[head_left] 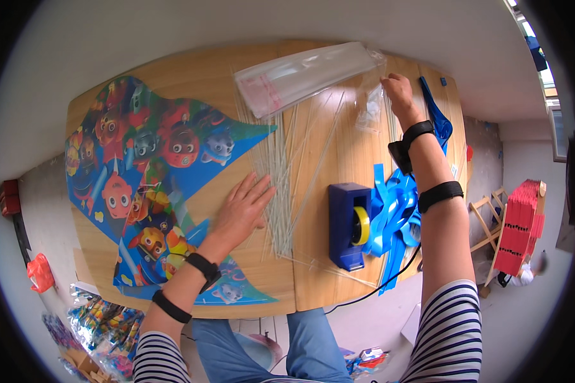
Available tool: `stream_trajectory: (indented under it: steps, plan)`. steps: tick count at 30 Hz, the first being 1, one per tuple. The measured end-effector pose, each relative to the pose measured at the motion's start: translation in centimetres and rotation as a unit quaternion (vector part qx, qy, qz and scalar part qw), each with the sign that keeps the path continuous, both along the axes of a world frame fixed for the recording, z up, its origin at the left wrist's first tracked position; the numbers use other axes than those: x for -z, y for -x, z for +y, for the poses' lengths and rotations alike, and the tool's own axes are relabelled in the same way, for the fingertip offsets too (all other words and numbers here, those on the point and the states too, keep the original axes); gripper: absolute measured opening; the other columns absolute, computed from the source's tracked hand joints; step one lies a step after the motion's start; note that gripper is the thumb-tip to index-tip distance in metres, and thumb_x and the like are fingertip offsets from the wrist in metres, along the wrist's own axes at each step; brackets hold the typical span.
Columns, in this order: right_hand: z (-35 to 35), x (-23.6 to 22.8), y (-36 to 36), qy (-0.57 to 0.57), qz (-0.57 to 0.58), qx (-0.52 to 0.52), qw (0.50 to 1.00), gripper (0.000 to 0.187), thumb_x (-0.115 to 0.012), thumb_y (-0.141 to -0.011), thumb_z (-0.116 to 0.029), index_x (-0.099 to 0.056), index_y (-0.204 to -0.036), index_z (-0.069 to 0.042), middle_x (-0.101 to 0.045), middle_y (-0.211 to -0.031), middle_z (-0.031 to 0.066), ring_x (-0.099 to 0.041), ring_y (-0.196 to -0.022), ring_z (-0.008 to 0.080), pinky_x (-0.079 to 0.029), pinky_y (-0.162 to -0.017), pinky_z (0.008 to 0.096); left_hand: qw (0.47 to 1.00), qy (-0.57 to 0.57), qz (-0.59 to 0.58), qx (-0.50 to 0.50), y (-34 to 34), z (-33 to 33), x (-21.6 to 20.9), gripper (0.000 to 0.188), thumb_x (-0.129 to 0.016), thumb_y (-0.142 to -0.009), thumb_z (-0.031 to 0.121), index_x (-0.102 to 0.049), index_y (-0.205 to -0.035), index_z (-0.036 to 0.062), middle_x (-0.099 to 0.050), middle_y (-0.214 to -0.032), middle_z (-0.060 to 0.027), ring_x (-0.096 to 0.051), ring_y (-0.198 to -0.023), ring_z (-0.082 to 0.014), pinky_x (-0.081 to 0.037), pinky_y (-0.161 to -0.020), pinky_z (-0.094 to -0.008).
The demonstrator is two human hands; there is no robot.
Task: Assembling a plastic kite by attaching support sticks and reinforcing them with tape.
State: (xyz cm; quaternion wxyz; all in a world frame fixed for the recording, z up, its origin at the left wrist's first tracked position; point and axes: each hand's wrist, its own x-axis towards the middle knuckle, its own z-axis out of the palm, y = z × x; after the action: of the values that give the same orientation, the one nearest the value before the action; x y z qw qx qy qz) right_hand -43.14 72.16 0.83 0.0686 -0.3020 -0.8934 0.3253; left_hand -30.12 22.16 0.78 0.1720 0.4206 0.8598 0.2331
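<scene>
My left hand point(241, 210) lies flat, fingers spread, on the wooden table point(338, 147), at the edge of a colourful cartoon kite sheet point(147, 172) and touching a bundle of thin clear rods point(278, 185). My right hand point(399, 92) reaches to the far right of the table, fingers closed at a small clear plastic bag point(369, 108) and the thin rods lying there. A stack of clear plastic sleeves point(306, 75) lies at the far edge between the two hands.
A dark blue tape dispenser point(348, 223) with a yellow roll stands near the front edge. Blue ribbon strips point(396, 210) pile beside it, with a blue piece point(436, 115) further back. A red stack point(521, 226) and wooden frame sit on the right floor; colourful packets point(102, 319) lie lower left.
</scene>
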Motion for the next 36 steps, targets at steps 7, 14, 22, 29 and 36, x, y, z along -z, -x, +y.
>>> stream_trajectory:
  steps: [7, 14, 22, 29, 36]
  plan:
    - [6.2, 1.7, 5.3, -0.020, 0.066, -0.096, 0.993, 0.037, -0.064, -0.083, -0.027, -0.067, -0.100, 0.005, -0.069, -0.096, 0.0259, -0.065, -0.091, 0.0393, -0.050, -0.082, 0.0426, 0.999, 0.033, -0.022, -0.007, 0.3, 0.6, -0.3, 0.090, -0.085, -0.062, 0.018, -0.051, -0.145, 0.0143, -0.039, -0.158, -0.0053, -0.030, -0.148, -0.0335, -0.032, -0.118, -0.0482]
    - [4.4, 2.0, 10.9, -0.087, -0.069, -0.121, 0.986, 0.042, -0.066, -0.079, -0.024, -0.067, -0.109, 0.006, -0.068, -0.110, 0.0283, -0.065, -0.102, 0.0416, -0.050, -0.089, 0.0441, 0.999, 0.036, -0.033, -0.018, 0.5, 0.7, -0.2, 0.089, -0.085, -0.060, 0.016, -0.053, -0.143, 0.0138, -0.039, -0.158, -0.0043, -0.031, -0.148, -0.0334, -0.033, -0.118, -0.0476]
    - [2.7, 5.4, 13.7, -0.163, -0.062, -0.108, 0.979, 0.041, -0.071, -0.081, -0.021, -0.067, -0.108, 0.008, -0.071, -0.101, 0.0211, -0.069, -0.093, 0.0320, -0.052, -0.082, 0.0382, 0.999, 0.015, -0.028, -0.031, 0.5, 0.4, 0.2, 0.089, -0.085, -0.059, 0.015, -0.054, -0.142, 0.0142, -0.040, -0.158, -0.0027, -0.032, -0.147, -0.0314, -0.033, -0.118, -0.0458]
    - [2.8, 5.0, 13.1, 0.044, -0.065, -0.132, 0.988, 0.037, -0.083, -0.074, -0.021, -0.073, -0.094, 0.008, -0.070, -0.078, 0.0098, -0.065, -0.071, 0.0220, -0.050, -0.073, 0.0333, 0.999, 0.023, -0.027, -0.036, 0.3, 0.6, 0.2, 0.089, -0.086, -0.057, 0.015, -0.055, -0.141, 0.0149, -0.041, -0.157, -0.0027, -0.032, -0.148, -0.0309, -0.033, -0.117, -0.0460]
    - [0.7, 2.8, 11.1, 0.086, -0.051, -0.221, 0.970, 0.030, -0.083, -0.075, -0.022, -0.075, -0.084, 0.005, -0.071, -0.077, 0.0107, -0.062, -0.067, 0.0187, -0.050, -0.067, 0.0338, 0.998, 0.029, -0.032, -0.039, 0.3, 0.9, -0.3, 0.090, -0.086, -0.057, 0.013, -0.055, -0.141, 0.0147, -0.041, -0.158, -0.0038, -0.033, -0.147, -0.0320, -0.034, -0.117, -0.0470]
